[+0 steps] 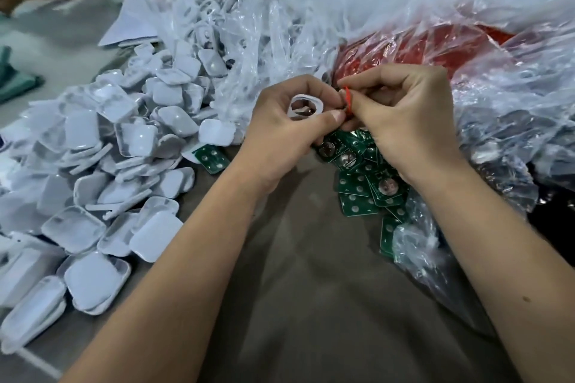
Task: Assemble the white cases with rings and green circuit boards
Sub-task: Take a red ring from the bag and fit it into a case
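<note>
Head view: one case in work, above the table (311, 289).
Left hand (280, 134): grip curled round a white case (303, 106).
Right hand (401, 121): pinches a red ring (348, 99) at its edge.
Done: heap of cases (102, 171), left; whether assembled, cannot tell.
Left: green circuit boards (367, 183) lie loose beneath.

Both bare forearms reached forward and converged at the middle of the view. The left hand (289, 124) curled its fingers and thumb around a white case (304, 108), palm turned inward. The right hand (401, 121) met it knuckles up, fingertips pinching a small red ring (348, 100) beside the left thumb
</note>
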### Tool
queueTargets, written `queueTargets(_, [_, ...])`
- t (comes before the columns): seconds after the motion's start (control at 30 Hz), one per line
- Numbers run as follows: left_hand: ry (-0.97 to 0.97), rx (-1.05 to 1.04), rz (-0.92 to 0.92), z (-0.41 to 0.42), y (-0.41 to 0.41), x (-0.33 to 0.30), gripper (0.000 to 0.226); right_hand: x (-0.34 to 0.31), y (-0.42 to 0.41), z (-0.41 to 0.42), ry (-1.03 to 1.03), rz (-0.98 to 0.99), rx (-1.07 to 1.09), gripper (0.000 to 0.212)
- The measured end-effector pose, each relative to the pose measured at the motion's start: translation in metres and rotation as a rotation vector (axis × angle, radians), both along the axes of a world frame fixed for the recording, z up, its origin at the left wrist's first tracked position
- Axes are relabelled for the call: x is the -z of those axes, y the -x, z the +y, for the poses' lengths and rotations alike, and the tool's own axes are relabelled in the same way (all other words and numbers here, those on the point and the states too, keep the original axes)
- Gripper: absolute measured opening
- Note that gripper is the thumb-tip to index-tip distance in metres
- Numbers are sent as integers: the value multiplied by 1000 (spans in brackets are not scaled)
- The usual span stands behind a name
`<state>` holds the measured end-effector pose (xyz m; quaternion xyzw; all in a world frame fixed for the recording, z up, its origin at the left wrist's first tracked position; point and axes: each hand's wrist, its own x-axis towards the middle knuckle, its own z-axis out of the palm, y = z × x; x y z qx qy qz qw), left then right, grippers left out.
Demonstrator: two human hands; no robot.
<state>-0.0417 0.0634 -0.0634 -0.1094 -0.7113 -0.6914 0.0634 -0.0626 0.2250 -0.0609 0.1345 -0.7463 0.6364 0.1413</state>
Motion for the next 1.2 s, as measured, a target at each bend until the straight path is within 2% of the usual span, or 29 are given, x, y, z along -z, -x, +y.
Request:
queueTargets(0.13, [-21, -8, 55, 3, 0, 4, 18, 1, -1, 0, -105, 103, 61, 10])
queueTargets(0.43, [71, -62, 192, 2, 3, 6, 17, 0, -3, 1, -114, 120, 49, 7])
queueTargets(0.57, [114, -49, 210, 0, 3, 6, 17, 0, -4, 1, -137, 98, 29, 16])
queueTargets(0.73, [118, -62, 184, 0, 2, 5, 18, 1, -1, 0, -88, 43, 30, 17])
queueTargets(0.8, [73, -59, 112, -1, 2, 5, 12, 1, 2, 1, -30, -36, 32, 17])
queueTargets(0.83, [16, -39, 38, 0, 2, 4, 10, 1, 3, 1, 24, -91, 20, 18])
queueTargets(0.9, [-157, 31, -140, 1, 2, 1, 26, 0, 6, 2, 125, -196, -9, 21])
queueTargets(0.97, [-287, 66, -223, 2, 2, -1, 36, 0, 6, 4, 190, -257, -32, 23])
queueTargets(1.03, [-269, -6, -235, 4, 4, -1, 33, 0, 6, 4, 243, -286, -42, 21])
queueTargets(1.2, [-64, -307, -168, 0, 10, 6, 21, -3, 2, 6, 250, -306, -53, 8])
